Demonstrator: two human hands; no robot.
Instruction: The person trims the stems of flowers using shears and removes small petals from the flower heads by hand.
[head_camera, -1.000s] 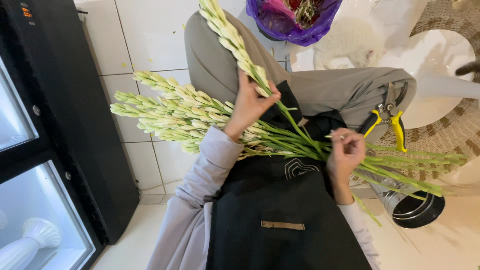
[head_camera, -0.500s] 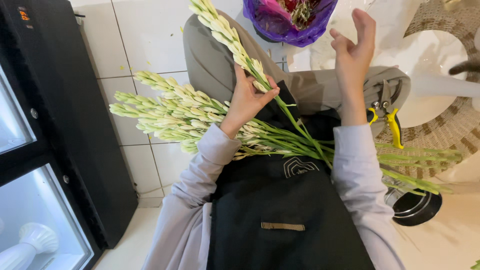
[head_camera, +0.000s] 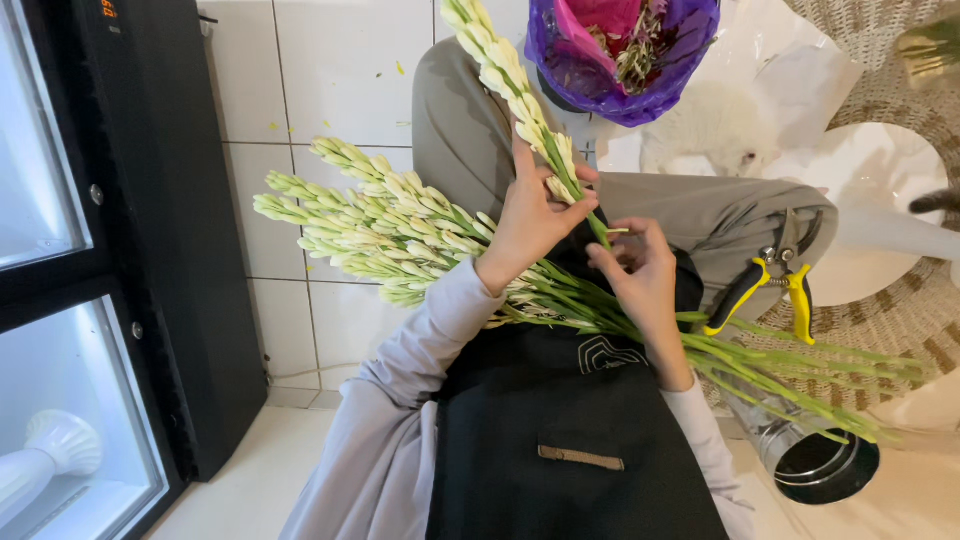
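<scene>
**Stem held over lap; room tight on the left**

Left hand (head_camera: 530, 215) grips one budded flower stem (head_camera: 515, 95); right hand (head_camera: 640, 275) fingers pinch its lower stalk. Bundled stems (head_camera: 400, 230) lie across the lap, near a black cabinet (head_camera: 160, 250). Stem top cut off by the frame.

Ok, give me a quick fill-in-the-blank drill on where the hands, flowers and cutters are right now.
1. The left hand holds one flower stem raised, and the right hand pinches that stem ____ the left hand.
2. The bunch of stems lies across the person's ____.
3. The pruning shears on the right thigh have ____ handles.

Missing words: below; lap; yellow
</scene>
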